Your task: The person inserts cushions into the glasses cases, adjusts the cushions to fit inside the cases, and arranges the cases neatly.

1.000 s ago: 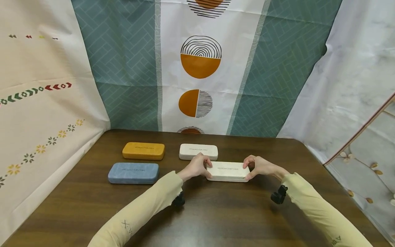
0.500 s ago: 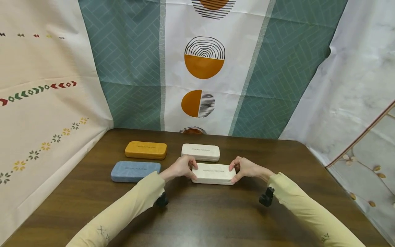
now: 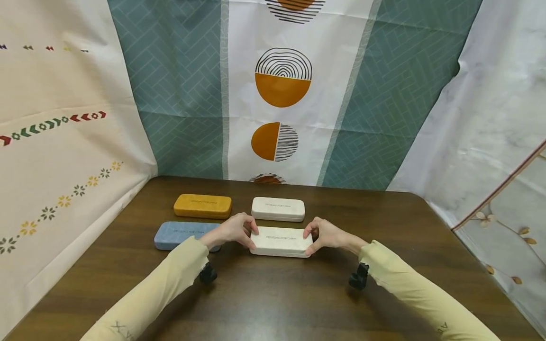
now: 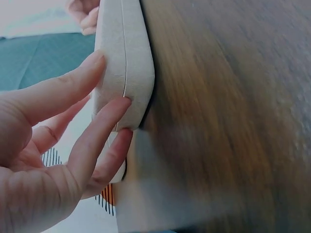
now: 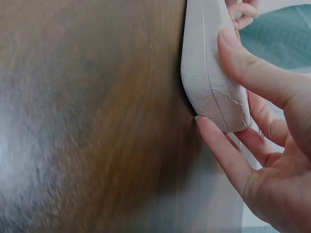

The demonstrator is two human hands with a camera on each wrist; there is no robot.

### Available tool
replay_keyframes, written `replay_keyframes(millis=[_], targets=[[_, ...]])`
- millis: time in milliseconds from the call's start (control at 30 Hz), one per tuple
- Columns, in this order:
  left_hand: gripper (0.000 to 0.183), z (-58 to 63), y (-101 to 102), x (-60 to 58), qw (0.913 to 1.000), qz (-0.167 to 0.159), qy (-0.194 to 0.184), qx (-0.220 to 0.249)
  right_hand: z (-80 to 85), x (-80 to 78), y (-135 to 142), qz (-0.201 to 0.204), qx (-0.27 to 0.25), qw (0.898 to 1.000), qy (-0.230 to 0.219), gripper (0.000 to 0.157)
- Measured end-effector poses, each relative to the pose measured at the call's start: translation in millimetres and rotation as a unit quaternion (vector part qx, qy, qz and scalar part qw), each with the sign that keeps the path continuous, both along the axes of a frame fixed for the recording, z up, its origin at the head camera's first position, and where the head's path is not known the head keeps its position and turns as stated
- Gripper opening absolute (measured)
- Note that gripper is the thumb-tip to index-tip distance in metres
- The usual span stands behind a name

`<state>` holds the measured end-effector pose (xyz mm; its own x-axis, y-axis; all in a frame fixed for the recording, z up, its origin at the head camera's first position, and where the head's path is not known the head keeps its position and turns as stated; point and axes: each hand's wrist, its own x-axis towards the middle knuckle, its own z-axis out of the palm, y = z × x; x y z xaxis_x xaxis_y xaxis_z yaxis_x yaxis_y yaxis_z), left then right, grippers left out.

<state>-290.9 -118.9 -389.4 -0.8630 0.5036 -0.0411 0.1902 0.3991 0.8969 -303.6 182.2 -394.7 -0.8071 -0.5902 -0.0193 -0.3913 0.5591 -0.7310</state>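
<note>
A cream-white glasses case [image 3: 281, 242] with small dark lettering lies flat at the middle of the table, its long side facing me. My left hand [image 3: 234, 229] pinches its left end, the thumb and fingertips against lid and side. At the other end my right hand [image 3: 329, 234] grips the corner in the same way. The left wrist view has the case [image 4: 132, 58] with its lid seam closed and the fingertips [image 4: 121, 104] on the end wall. Seen from the right wrist, the case [image 5: 209, 63] has its end between thumb and fingers.
Just behind stands a second white glasses case [image 3: 278, 209]. To the left are a mustard-yellow case [image 3: 202, 206] and a blue case [image 3: 181, 234], the latter partly covered by my left hand and sleeve. A patterned curtain [image 3: 367, 94] hangs behind the dark wooden table [image 3: 273, 293].
Both hands have slid the cream-white glasses case to the left and slightly toward me, so it now sits in front of the second white case. The other cases stay put.
</note>
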Motion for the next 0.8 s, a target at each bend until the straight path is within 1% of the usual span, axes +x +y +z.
replay_keyframes(millis=[33,233,467,800], targets=[[0.030,0.1,-1.5,0.0,1.0000,-0.003,0.002,0.002,-3.5,-2.5,0.2,0.002,0.001,1.000,0.005,0.037],[0.031,-2.0,-5.4,-0.2,0.9997,-0.018,-0.003,0.016,-4.2,-0.8,-2.6,-0.005,0.000,1.000,0.003,0.037],[0.031,-2.6,-6.7,1.0,1.0000,-0.008,0.002,0.005,-5.7,0.2,-4.2,0.000,-0.012,1.000,0.009,0.037],[0.030,0.4,-8.5,6.8,1.0000,-0.007,0.002,0.003,-5.2,3.5,-7.2,-0.001,-0.011,1.000,0.010,0.035]])
